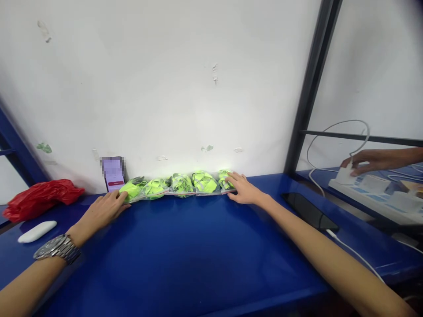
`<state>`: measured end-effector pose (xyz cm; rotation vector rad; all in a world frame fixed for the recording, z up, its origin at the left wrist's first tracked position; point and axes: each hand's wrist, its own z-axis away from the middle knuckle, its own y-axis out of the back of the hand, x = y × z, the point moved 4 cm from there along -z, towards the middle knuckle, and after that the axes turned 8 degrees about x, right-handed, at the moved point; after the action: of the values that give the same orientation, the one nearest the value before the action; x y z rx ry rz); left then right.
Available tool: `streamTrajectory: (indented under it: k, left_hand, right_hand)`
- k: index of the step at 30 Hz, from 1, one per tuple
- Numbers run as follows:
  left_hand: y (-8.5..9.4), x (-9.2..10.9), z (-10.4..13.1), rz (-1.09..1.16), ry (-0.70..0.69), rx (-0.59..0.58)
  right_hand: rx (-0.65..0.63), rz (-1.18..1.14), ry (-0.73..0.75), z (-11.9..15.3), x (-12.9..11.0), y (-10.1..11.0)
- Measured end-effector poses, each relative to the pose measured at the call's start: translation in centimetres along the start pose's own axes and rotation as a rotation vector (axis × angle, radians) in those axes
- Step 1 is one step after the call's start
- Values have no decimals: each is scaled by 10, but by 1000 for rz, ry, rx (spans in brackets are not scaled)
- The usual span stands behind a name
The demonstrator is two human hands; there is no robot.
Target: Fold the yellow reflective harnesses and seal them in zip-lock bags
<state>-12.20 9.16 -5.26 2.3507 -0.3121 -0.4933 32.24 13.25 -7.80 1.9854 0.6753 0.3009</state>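
Note:
Several clear zip bags with folded neon-yellow fabric lie in a row on the blue tabletop, along the wall. My left hand, with a metal watch at its wrist, touches the leftmost bag; its fingers lie forward, slightly curved. At the other end of the row, my right hand rests against the rightmost bag, fingers spread and reaching over its right side. Neither hand is wrapped round a bag. Neighbouring bags touch or overlap at their edges.
A phone leans on the wall behind the left end. Farther left are a red plastic bag and a white case. At right lie a dark phone with a cable and a power strip, where another person's hand holds a plug.

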Motion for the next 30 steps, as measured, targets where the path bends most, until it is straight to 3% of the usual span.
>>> streamTrajectory:
  k: [4,6,9,11,13,16,18,20,21,23,25,27,30]
  left_hand:
    - [-7,0,3,54,-14,7]
    - [-5,-7,-1,41,100,13]
    - [17,-19,-14,-49,419,110]
    - [38,-16,-26,-91,489,164]
    - [62,-8,-36,-211,643,258]
    - [80,28,-50,-221,625,303]
    - [81,62,-54,-168,542,351]
    - [76,102,-54,-34,366,386]
    - [70,122,-52,80,265,346]
    - [52,162,-46,352,82,128]
    - [36,191,-38,555,-3,-75]
    - [27,204,-33,692,30,-175]
    - [19,208,-30,853,114,-277]
  right_hand:
    - [-15,5,-37,1,0,1]
    - [2,3,-51,1,-3,4]
    - [97,-6,-65,0,-10,16]
    - [214,-30,-79,-1,-17,26]
    - [361,-79,-72,-4,-27,37]
    - [487,-216,11,-6,-56,47]
    - [422,-368,61,-6,-82,46]
    - [255,-550,86,-4,-109,39]
    - [187,-631,90,-1,-120,35]
    - [93,-756,67,6,-137,24]
    - [38,-786,3,11,-143,13]
    - [21,-787,-60,16,-140,3]
    - [6,-827,-91,18,-135,-3]
